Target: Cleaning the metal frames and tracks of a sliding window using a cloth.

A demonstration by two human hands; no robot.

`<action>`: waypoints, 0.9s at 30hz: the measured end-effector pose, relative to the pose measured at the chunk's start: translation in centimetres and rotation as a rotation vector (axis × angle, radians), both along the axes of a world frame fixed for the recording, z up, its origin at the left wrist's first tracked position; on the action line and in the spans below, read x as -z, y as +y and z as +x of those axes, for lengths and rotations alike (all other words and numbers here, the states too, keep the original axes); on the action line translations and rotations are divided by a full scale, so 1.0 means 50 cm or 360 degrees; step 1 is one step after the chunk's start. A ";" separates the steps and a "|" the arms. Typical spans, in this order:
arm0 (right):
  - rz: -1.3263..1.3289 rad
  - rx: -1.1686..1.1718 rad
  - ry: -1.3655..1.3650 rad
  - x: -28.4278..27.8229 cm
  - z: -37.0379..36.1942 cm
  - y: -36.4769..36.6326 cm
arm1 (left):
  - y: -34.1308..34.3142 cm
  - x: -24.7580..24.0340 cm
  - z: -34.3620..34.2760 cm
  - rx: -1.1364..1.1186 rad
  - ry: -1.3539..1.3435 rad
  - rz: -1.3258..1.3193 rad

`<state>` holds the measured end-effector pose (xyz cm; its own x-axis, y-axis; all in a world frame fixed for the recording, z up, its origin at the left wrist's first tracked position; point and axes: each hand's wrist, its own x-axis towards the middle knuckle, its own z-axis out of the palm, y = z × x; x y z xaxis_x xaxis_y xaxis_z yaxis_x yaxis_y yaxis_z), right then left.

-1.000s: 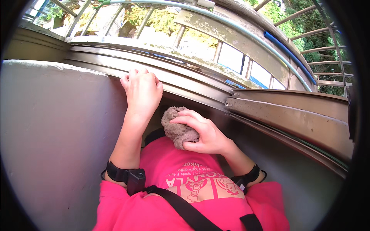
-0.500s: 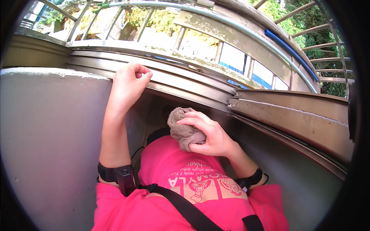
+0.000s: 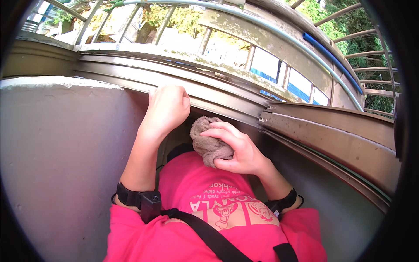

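Observation:
My right hand (image 3: pixel 240 148) grips a bunched grey-brown cloth (image 3: pixel 209 146) in front of my pink shirt, with fingers and thumb wrapped round its right side. My left hand (image 3: pixel 168 109) is closed, its back turned up, at the near edge of the metal window track (image 3: pixel 209 89). The fingertips are curled out of sight, so I cannot make out whether anything small is between them. Several grooves run along the track.
To the left rises a grey wall (image 3: pixel 61 153) with a rough white top edge. A brown metal sash frame (image 3: pixel 327 135) stands at the right. Beyond the track are a railing (image 3: pixel 227 26), a pale hose (image 3: pixel 279 32) and a blue pipe (image 3: pixel 331 61).
My left hand has moved right and toward me along the track, turning so its pinched fingers no longer show. My right hand and the cloth have barely moved.

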<state>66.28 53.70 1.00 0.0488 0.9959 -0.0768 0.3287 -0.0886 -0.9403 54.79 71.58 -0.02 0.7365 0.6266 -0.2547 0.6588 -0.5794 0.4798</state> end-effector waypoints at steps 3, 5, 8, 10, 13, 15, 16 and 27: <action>0.0010 0.0019 -0.0012 0.000 0.000 -0.004 | 0.008 -0.020 0.005 -0.0223 -0.0376 -0.0777; 0.0009 0.0025 -0.0027 -0.001 0.003 -0.010 | 0.023 -0.032 -0.003 -0.0458 -0.0475 -0.0679; -0.0002 0.0029 -0.0052 -0.005 0.011 -0.016 | 0.028 -0.028 -0.015 -0.0475 -0.0471 -0.0624; -0.0018 0.0027 -0.0052 -0.003 0.013 -0.018 | 0.009 -0.015 -0.022 -0.0070 -0.0309 0.0211; 0.0068 0.0040 -0.0143 0.000 0.017 -0.016 | -0.038 0.011 -0.005 -0.0162 -0.0261 0.0458; 0.0068 0.0064 -0.0101 -0.006 0.018 -0.014 | -0.056 0.017 0.007 -0.0241 -0.0269 0.0492; 0.0067 0.0058 -0.0102 -0.005 0.018 -0.014 | -0.061 0.020 0.010 -0.0308 -0.0255 0.0520; 0.0116 -0.0008 -0.0065 0.006 0.010 -0.017 | -0.074 0.027 0.038 -0.0433 0.0049 0.0680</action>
<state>66.78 52.86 0.68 0.0456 0.9990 -0.0019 0.3673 -0.0186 -0.9299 56.68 67.89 -1.34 0.5283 0.8477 0.0473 0.8233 -0.5252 0.2153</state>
